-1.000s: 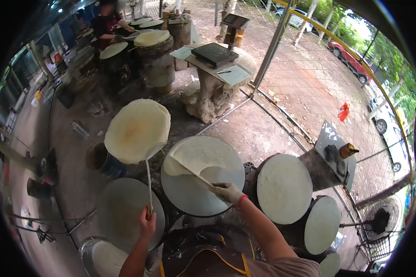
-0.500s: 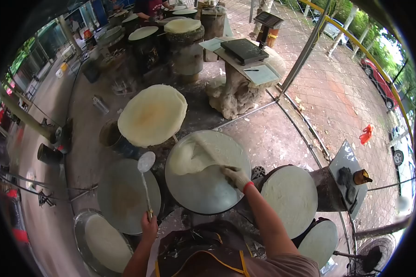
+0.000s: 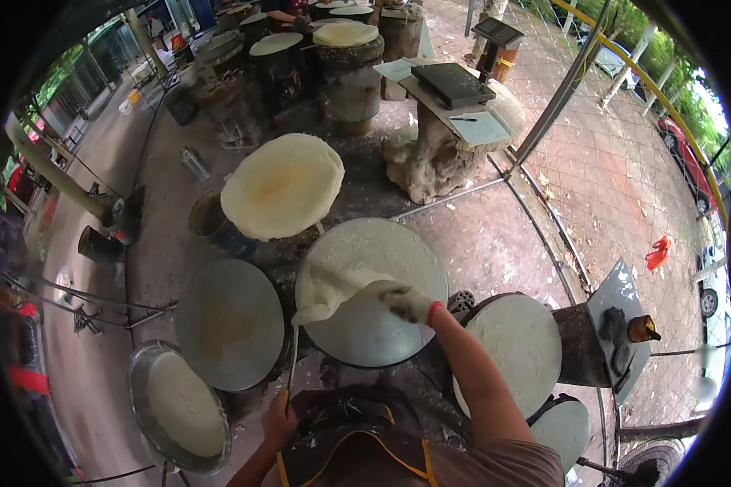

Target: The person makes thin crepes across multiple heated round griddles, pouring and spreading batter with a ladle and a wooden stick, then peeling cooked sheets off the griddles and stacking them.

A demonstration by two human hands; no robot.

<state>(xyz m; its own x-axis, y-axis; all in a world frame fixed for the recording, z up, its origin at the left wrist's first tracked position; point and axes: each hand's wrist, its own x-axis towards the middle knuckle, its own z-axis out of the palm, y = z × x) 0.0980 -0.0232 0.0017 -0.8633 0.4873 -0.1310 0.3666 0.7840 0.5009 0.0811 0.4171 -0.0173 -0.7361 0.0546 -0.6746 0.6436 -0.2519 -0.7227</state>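
My left hand (image 3: pixel 280 420) grips the handle of a ladle (image 3: pixel 293 357), whose head is hidden by pale batter at the left edge of the central round griddle (image 3: pixel 390 345). Over that griddle, my gloved right hand (image 3: pixel 406 303) has its fingers closed on a flat spreader (image 3: pixel 337 276), blurred by motion. Wet batter (image 3: pixel 333 292) lies bunched on the griddle's left half, and a thin layer covers its far part. A bare griddle (image 3: pixel 230 325) with a brown stain sits to the left, above a metal basin of batter (image 3: pixel 185 410).
Stacked round flatbreads (image 3: pixel 283 185) rest beyond the griddles. To the right are batter-covered griddles (image 3: pixel 516 349) and a metal sheet (image 3: pixel 621 304) bearing a dark cloth and a can. A scale (image 3: pixel 453 84) stands on a stump table farther back. Another person's arm shows at the top.
The ladle has moved right from over the left griddle to the central griddle's edge. My right hand has swept the spreader across the batter, and the view has shifted.
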